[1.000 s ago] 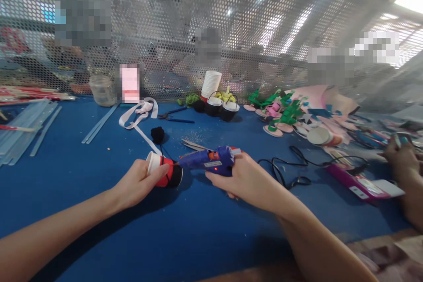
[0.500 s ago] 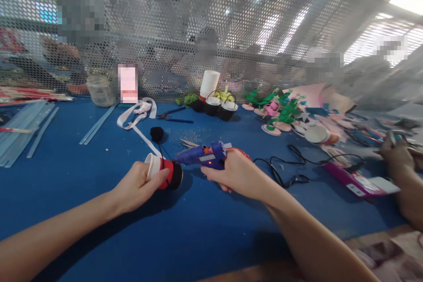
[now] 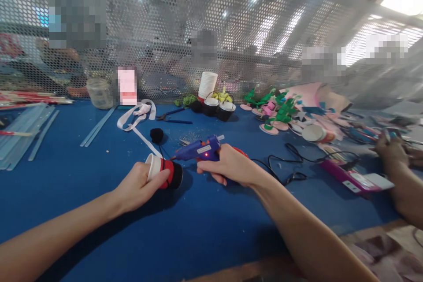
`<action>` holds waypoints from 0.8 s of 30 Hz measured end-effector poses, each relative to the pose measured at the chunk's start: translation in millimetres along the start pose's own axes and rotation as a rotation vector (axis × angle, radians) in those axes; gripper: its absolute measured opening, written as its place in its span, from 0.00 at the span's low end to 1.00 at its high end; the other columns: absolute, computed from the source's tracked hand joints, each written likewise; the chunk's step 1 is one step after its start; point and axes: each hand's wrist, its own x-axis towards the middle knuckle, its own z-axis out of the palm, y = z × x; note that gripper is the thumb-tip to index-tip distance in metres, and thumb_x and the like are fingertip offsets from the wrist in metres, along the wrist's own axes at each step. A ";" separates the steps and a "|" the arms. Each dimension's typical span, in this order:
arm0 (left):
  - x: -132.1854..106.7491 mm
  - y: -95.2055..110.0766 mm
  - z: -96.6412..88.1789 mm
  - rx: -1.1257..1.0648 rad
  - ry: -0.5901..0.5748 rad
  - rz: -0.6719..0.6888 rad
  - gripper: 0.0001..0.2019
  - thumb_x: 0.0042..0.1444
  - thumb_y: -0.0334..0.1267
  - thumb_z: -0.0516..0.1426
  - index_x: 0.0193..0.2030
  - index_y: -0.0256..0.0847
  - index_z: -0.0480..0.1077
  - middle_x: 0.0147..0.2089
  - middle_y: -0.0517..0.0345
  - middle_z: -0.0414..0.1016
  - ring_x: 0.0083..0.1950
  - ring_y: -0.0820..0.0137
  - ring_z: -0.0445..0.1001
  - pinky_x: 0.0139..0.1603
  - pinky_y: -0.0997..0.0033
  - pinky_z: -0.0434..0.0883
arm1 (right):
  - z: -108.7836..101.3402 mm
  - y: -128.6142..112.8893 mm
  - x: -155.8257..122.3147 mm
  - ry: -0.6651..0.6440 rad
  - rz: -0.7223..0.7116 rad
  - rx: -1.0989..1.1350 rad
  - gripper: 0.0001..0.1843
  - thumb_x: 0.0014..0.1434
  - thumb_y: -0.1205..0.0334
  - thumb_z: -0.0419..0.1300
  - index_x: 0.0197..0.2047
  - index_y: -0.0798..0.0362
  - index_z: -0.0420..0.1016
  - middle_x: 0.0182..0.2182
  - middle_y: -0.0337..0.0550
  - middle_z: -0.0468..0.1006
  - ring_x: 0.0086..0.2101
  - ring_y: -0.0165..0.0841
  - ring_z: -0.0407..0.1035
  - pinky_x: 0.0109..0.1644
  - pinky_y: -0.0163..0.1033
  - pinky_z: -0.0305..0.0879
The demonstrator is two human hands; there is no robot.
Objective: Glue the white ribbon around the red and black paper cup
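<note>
My left hand (image 3: 140,185) is closed round a paper cup (image 3: 168,171), tipped on its side with the white rim to the left. Its wall is red, and black yarn covers the end towards the right. A strand of yarn runs up from the cup to a black yarn ball (image 3: 156,135) on the table. In my right hand (image 3: 228,165) is a blue glue gun (image 3: 194,150) with a lit red light. Its nozzle points left and sits at the cup's upper side; whether it touches cannot be made out.
White ribbon (image 3: 124,122), pliers (image 3: 175,120), scissors (image 3: 185,142) and two small black buckets (image 3: 226,109) lie or stand behind the hands. Glue sticks (image 3: 24,134) are at left. To the right are a black cord (image 3: 272,165), a purple power strip (image 3: 346,178) and another person's hand (image 3: 391,147).
The glue gun and my right hand have moved slightly left and up, bringing the nozzle nearer the cup's yarn strand. My left hand keeps the cup almost where it was.
</note>
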 end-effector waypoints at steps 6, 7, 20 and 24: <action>-1.3 -0.9 -0.6 -0.014 0.025 -0.020 0.18 0.52 0.44 0.44 0.14 0.39 0.47 0.17 0.67 0.43 0.19 0.79 0.45 0.19 0.76 0.47 | -10.5 8.1 14.9 0.161 -0.023 0.197 0.08 0.43 0.61 0.58 0.24 0.58 0.66 0.14 0.34 0.65 0.15 0.22 0.59 0.18 0.28 0.57; -1.6 -1.3 -0.8 -0.016 0.035 -0.021 0.18 0.52 0.44 0.44 0.15 0.39 0.47 0.17 0.67 0.43 0.20 0.79 0.45 0.19 0.76 0.47 | -13.4 9.8 19.3 0.218 -0.019 0.194 0.09 0.43 0.61 0.58 0.25 0.58 0.66 0.16 0.36 0.67 0.16 0.22 0.59 0.19 0.28 0.58; -2.1 -5.9 -0.4 -0.038 0.056 -0.038 0.18 0.50 0.44 0.44 0.15 0.40 0.46 0.17 0.67 0.43 0.19 0.79 0.45 0.18 0.76 0.45 | -32.1 46.2 77.2 0.445 0.217 -0.352 0.18 0.50 0.52 0.51 0.21 0.58 0.67 0.16 0.46 0.69 0.20 0.32 0.65 0.24 0.34 0.57; -3.0 -4.4 -1.0 -0.039 0.060 -0.029 0.18 0.50 0.44 0.45 0.15 0.40 0.46 0.17 0.67 0.43 0.19 0.79 0.45 0.18 0.76 0.45 | -27.3 37.0 79.4 0.522 0.207 -0.507 0.14 0.48 0.56 0.55 0.22 0.59 0.71 0.26 0.55 0.72 0.37 0.41 0.65 0.35 0.39 0.56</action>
